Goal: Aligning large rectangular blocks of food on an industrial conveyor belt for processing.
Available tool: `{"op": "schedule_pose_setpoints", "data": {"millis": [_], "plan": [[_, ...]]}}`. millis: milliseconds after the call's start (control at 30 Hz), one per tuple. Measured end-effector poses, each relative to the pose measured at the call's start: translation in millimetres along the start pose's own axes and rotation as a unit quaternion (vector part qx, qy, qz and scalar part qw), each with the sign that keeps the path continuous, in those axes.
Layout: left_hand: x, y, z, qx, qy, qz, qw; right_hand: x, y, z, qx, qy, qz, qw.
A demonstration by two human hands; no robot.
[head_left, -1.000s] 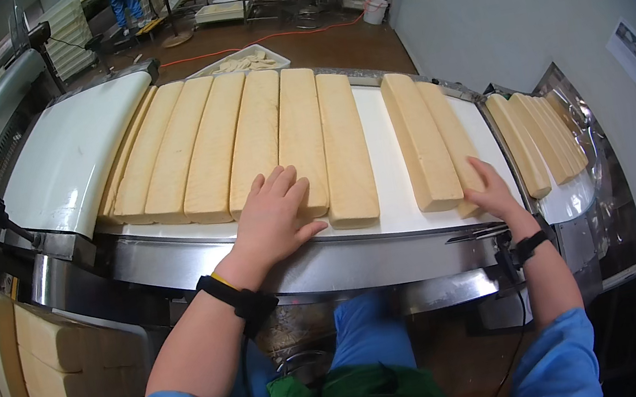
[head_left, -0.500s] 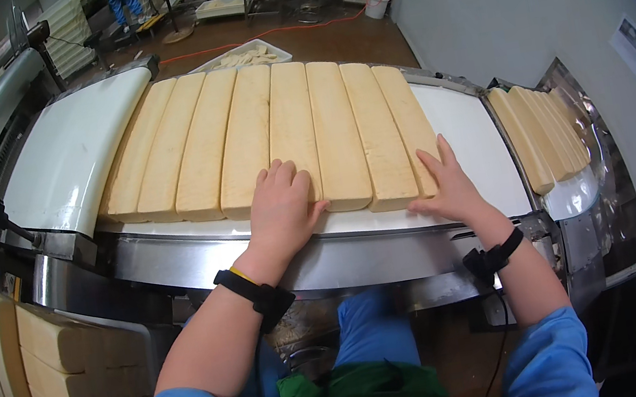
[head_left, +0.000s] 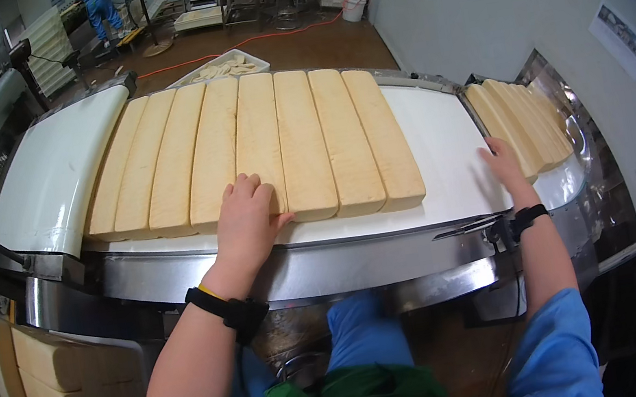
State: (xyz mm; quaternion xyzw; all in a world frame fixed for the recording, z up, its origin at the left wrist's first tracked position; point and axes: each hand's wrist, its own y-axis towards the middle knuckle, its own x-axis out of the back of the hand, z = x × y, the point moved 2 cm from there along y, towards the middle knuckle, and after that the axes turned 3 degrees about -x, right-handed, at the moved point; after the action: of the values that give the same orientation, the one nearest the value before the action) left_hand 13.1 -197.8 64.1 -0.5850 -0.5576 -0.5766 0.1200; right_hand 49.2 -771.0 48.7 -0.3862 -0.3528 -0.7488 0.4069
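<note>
A row of long, pale-yellow, bread-like loaves (head_left: 304,135) lies side by side across a white conveyor belt (head_left: 441,139). My left hand (head_left: 245,217) rests on the near end of a loaf in the middle of the row, fingers stretched over its top and thumb to the right. My right hand (head_left: 506,162) is off that row, at the belt's right end. Its fingers are extended beside the nearest of a second group of loaves (head_left: 525,122); I cannot tell whether they touch it. Neither hand grips anything.
A steel rail (head_left: 304,270) borders the belt's near side. More blocks stand stacked in a container (head_left: 50,362) at lower left. Beyond the belt sit a white tray of pale pieces (head_left: 228,66) and a bucket (head_left: 354,7). Two people in blue work at the back.
My right hand has left the right end of the row and moved right to the second group. My left hand stays on the row, on about the same loaf. The view has shifted slightly.
</note>
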Motion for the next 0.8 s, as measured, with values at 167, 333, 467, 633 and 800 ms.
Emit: {"op": "schedule_pose_setpoints", "data": {"millis": [167,333,467,633,800], "plan": [[3,-1,1,0.005,-0.007,-0.006,1.000,45,2,-138,-0.149,-0.077,-0.100,0.981],[6,-2,5,0.008,-0.012,-0.009,1.000,43,-4,-149,-0.131,-0.088,-0.112,0.981],[7,-2,7,0.017,-0.015,-0.007,1.000,28,-8,-137,-0.092,-0.021,-0.135,0.986],[10,-4,11,0.016,-0.009,-0.008,1.000,41,-13,-155,-0.275,0.420,0.128,0.855],[12,-5,14,0.027,-0.013,-0.005,1.000,39,-7,-116,-0.151,0.236,0.015,0.960]]}}
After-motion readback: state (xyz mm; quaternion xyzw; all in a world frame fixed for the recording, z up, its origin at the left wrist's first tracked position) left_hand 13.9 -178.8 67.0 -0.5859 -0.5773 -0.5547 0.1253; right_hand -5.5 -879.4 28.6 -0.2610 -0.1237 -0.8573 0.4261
